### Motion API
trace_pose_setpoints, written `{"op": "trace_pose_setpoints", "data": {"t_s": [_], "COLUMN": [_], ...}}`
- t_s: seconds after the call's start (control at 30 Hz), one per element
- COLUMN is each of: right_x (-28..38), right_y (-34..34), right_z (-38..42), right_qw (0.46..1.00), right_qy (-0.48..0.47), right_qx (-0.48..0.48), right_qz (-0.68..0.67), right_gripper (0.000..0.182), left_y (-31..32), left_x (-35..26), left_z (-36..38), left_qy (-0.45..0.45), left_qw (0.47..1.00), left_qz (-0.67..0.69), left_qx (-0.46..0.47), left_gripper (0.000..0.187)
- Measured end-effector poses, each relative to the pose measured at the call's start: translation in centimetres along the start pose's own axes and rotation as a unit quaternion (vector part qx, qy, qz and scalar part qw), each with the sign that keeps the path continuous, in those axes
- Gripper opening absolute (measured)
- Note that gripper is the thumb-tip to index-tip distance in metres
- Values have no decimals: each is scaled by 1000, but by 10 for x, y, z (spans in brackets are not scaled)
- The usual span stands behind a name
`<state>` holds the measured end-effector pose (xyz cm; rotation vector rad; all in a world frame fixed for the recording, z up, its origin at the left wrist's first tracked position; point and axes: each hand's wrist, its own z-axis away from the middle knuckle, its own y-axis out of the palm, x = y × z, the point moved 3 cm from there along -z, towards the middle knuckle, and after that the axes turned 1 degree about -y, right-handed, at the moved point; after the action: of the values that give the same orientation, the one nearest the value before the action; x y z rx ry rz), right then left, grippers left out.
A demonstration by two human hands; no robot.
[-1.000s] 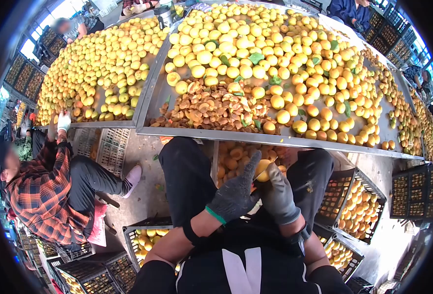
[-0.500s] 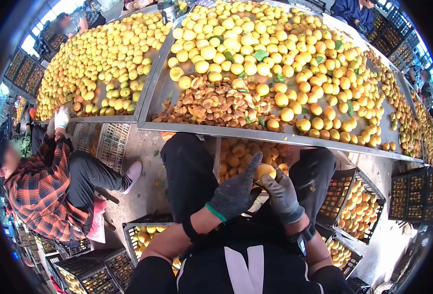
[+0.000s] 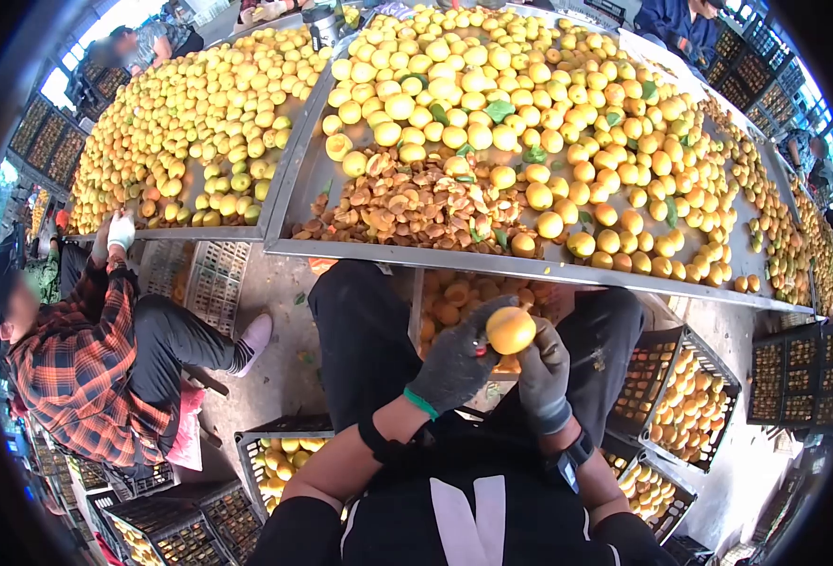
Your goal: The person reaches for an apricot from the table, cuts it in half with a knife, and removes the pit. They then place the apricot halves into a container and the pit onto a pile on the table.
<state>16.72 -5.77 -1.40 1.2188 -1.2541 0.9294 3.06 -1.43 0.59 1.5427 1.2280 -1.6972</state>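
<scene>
Between my two gloved hands, above my lap, is a whole yellow-orange apricot. My left hand, in a dark glove with a green cuff, is closed around its left and back side. A small red spot shows at that hand's fingers; what it belongs to is hidden. From the right, my right hand, in a grey glove, pinches the fruit with bent fingers. Below and beyond the hands, between my knees, a crate holds orange apricots, partly covered by the hands.
A metal-rimmed table ahead bears many apricots and a heap of brown pieces. Crates of fruit stand at my right, another at my left. A co-worker in a plaid shirt sits to the left.
The apricot has come up and turned into fuller view between my hands. My left fingers, stretched upward before, now curl behind it.
</scene>
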Motion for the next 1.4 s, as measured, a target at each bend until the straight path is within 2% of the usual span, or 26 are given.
{"op": "trace_pose_setpoints", "data": {"t_s": [0.03,0.1,0.17,0.23,0.27,0.3,0.4,0.47,0.53,0.67,0.73,0.77,0.8,0.87,0.9,0.97,1.1,1.17,1.23,1.27,1.33,1.4], "right_x": [3,6,0,-18,-27,-25,-10,-29,-41,-48,-55,-53,-50,-44,-39,-28,-19,-8,0,2,-10,-14], "right_y": [-1,1,0,-9,-12,-10,0,-4,-4,-3,-1,-3,-3,-2,-6,-7,-1,5,9,9,6,4], "right_z": [-6,-4,-2,-5,-5,-5,0,5,11,18,19,18,16,11,7,-2,-1,-2,1,1,5,5], "right_qw": [999,997,983,983,982,962,962,974,975,979,979,982,982,972,972,973,980,964,972,978,985,990], "right_qy": [28,59,159,159,159,189,163,142,159,176,197,185,186,221,221,157,147,102,93,82,63,44], "right_qx": [23,38,49,33,22,16,16,22,-17,-18,-43,-17,-15,-4,-5,98,51,34,22,10,3,-3], "right_qz": [-10,-23,-72,-84,-99,-198,-218,-174,-156,-98,-26,18,17,-74,-74,135,121,241,216,192,163,133], "right_gripper": [31,35,39,40,42,43,37,40,52,59,57,58,58,55,55,60,55,47,47,46,47,49], "left_y": [2,0,3,11,12,12,5,5,5,5,2,3,5,6,6,6,14,15,8,9,9,11], "left_x": [2,14,22,33,37,38,35,36,37,31,32,35,38,45,47,48,45,46,31,34,34,36], "left_z": [-2,-4,-10,-9,-6,-4,-1,2,5,12,11,11,13,14,13,12,20,19,15,15,16,17], "left_qy": [47,24,9,-97,-100,-91,-103,-123,-64,-72,-191,-191,-164,-135,-145,-152,-98,-74,-147,-147,-45,-31], "left_qw": [999,999,997,980,980,982,975,965,983,982,933,933,940,946,951,955,962,962,956,957,983,988], "left_qz": [-8,-38,-65,-124,-123,-122,-162,-200,-157,-164,-286,-287,-290,-292,-268,-245,-251,-261,-239,-238,-176,-150], "left_qx": [-21,1,30,121,122,109,108,115,72,59,105,102,74,46,57,67,44,30,81,81,32,31], "left_gripper": [59,61,63,70,70,73,78,78,79,79,76,76,75,74,73,71,66,64,69,69,57,58]}}
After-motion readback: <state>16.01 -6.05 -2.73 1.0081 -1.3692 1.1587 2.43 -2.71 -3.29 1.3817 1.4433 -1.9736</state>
